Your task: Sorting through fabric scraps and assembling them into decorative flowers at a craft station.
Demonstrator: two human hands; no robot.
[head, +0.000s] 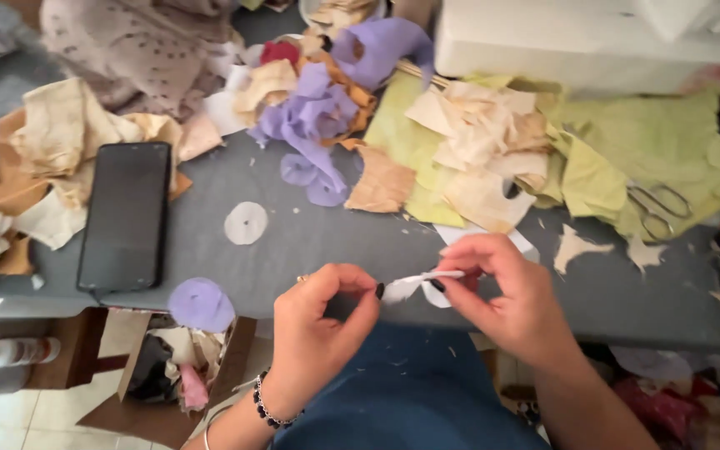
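Pinching with both hands, we hold a small white fabric piece (pixel 414 286) above the grey table (pixel 310 242) edge: our left hand (pixel 322 325) grips its left end, our right hand (pixel 502 292) its right. Its long axis runs left to right, nearly level.

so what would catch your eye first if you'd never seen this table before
Probably the two hands at the near edge: the left hand and right hand pinch a small white fabric piece between them. Next, the purple fabric scraps heaped at the centre back among beige pieces. A dark phone lies flat on the left of the grey table, and scissors rest on green cloth at right.
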